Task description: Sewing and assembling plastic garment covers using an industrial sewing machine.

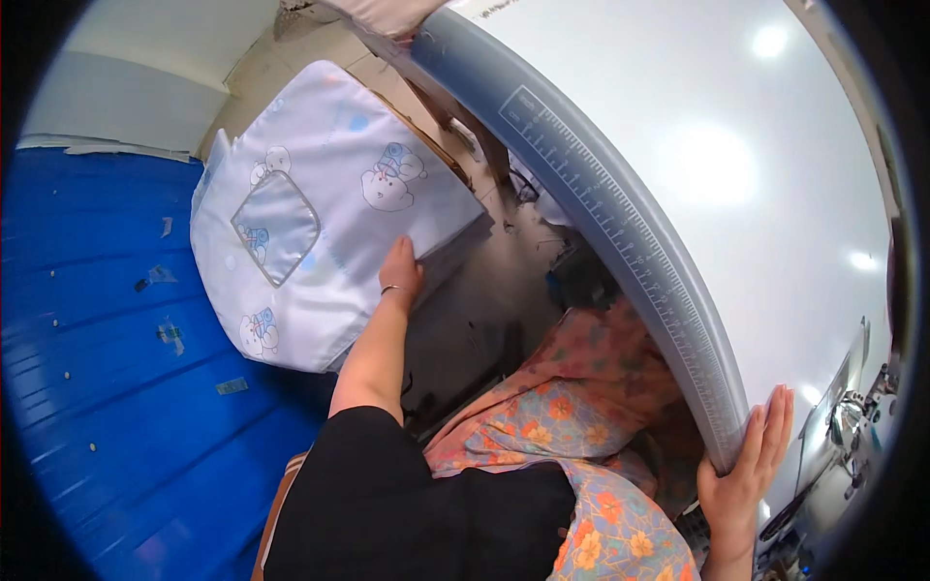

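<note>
To my left lies white bear-print fabric, spread over a boxy support that it mostly covers. A silvery-edged diamond patch sits on it, with a small bear print showing inside. My left hand is closed at the near right edge of this fabric, thumb on top; its other fingers are mostly hidden. On the right, my right hand rests against the grey ruler-marked edge of a white sewing table, fingers stretched out and nothing held.
A blue ribbed wall with bits of tape runs along the left. Sewing machine parts stand at the table's far right. Below me, a flowered apron covers my lap, and dark equipment sits under the table edge.
</note>
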Motion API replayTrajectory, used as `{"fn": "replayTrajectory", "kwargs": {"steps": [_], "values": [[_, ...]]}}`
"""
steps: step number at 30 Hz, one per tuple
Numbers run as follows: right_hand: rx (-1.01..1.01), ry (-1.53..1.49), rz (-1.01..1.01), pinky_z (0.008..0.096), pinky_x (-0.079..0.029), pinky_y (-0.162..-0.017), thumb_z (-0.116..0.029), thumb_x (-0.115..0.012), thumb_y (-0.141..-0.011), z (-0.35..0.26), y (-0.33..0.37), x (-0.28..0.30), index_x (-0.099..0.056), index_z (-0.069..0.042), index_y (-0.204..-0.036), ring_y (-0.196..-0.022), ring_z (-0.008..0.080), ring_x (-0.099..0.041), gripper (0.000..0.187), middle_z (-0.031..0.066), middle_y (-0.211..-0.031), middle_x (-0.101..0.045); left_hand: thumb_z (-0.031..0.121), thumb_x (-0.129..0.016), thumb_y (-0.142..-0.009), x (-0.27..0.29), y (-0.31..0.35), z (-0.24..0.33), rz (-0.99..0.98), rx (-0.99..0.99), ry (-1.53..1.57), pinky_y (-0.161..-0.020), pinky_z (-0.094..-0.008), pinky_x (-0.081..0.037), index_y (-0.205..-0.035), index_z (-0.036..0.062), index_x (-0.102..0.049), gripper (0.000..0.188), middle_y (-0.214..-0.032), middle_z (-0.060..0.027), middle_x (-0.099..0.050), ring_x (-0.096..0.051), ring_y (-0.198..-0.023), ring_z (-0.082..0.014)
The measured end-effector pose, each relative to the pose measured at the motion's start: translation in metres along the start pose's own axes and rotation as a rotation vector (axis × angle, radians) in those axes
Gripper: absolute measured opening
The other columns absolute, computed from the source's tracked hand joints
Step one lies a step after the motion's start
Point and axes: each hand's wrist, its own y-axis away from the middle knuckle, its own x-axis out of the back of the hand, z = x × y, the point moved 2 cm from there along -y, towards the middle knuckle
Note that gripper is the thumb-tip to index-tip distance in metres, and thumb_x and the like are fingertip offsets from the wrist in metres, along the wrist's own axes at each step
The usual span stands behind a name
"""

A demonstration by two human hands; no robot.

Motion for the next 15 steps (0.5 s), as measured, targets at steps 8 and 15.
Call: {"fn": "replayTrajectory", "kwargs": {"steps": [8,15], "values": [[-0.041,-0.02,0.007,0.0539,-0.025,-0.118,0.003,-0.06,-0.064,-0.001,0.002,-0.002,-0.04,-0.003,-0.146,-0.143,0.0461,-0.032,0.084,0.0264,-0.153,-0.034,0.03,-0.056,-0.095,0.156,-0.07,-0.051,0.458,0.662,1.047,-0.093,-0.0435,-0.047,-0.119,-0.0004,-0.061,0.039,-0.112,-0.017,-0.062,-0.06,-0.101,-0.0297],[0.127,-0.678,0.243,0.048,-0.028,-0.117,-0.042,-0.079,-0.079,-0.073,-0.044,-0.01,-0.038,0.002,-0.145,-0.139,0.0413,-0.038,0.089,0.0265,-0.148,-0.041,0.036,-0.046,-0.103,0.448,-0.139,0.172,0.14,-0.464,2.136,-0.101,-0.0413,-0.048,-0.126,0.0016,-0.059,0.043,-0.121,-0.0117,-0.065,-0.062,-0.112,-0.0264]]}}
